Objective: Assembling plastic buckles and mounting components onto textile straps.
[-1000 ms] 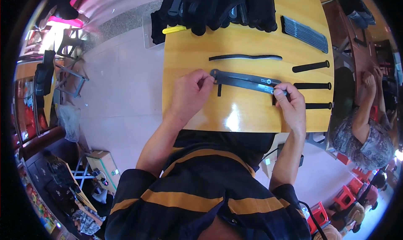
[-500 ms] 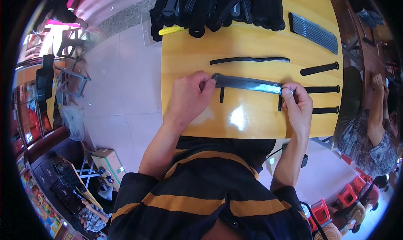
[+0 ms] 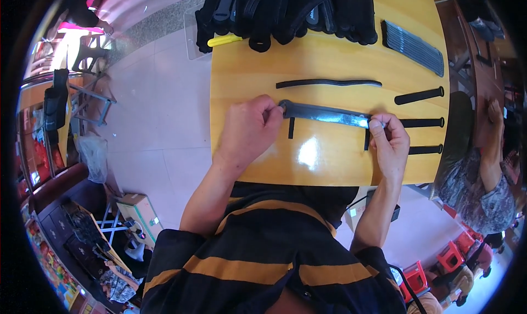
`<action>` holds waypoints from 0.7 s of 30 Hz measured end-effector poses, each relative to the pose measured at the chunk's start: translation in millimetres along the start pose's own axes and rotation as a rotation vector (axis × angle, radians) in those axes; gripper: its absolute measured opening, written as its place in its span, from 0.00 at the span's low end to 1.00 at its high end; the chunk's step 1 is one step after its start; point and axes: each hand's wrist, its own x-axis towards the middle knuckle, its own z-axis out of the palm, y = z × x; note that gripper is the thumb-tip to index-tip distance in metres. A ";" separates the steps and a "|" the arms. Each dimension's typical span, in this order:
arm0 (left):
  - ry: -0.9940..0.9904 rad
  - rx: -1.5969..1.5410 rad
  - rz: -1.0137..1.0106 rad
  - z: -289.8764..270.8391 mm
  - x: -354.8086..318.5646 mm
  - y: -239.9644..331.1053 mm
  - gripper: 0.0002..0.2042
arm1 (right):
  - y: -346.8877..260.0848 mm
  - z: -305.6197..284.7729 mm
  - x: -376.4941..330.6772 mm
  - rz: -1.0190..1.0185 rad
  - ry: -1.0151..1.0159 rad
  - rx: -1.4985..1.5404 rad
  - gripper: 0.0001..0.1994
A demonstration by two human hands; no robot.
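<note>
A long black strap (image 3: 324,113) with a glossy sheen lies flat across the middle of the yellow wooden table (image 3: 247,72), running left to right and held at both ends. The left hand (image 3: 250,130) is curled with its fingers drawn together, pinching the strap's left end between thumb and fingertips. The right hand (image 3: 391,144) pinches the strap's right end the same way, thumb and forefinger pressed together on it, the other fingers folded under. Two short black tabs hang from the strap toward the near edge, one (image 3: 291,128) just right of the left hand, the other (image 3: 366,139) just left of the right hand. Beyond the strap, farther from the person, a thinner, slightly wavy black strip (image 3: 328,83) lies roughly parallel to it and apart from it. To the right lie three short black bars with rounded ends: one (image 3: 419,96) far, one (image 3: 422,122) level with the held strap and just beside the right hand, one (image 3: 426,149) nearer. At the far right corner rests a flat bundle of dark strips (image 3: 411,46), and along the far edge sits a large heap of black straps (image 3: 285,9), with a yellow handle (image 3: 224,40) poking out at its left side. Another person (image 3: 486,182) sits well to the right of the table.
</note>
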 end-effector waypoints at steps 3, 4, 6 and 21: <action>-0.005 -0.017 0.016 -0.5 0.9 -0.8 0.07 | 1.4 0.9 -0.3 0.002 0.013 0.016 0.04; -0.018 0.015 0.023 -1.9 1.9 0.6 0.08 | 1.3 0.9 -0.2 -0.001 0.012 0.012 0.04; -0.031 0.047 0.029 -3.0 3.1 2.2 0.08 | 0.6 0.9 -0.2 -0.004 0.011 0.006 0.04; -0.056 0.086 -0.044 -1.8 3.8 13.9 0.06 | 2.5 7.3 1.0 -0.015 0.111 -0.026 0.03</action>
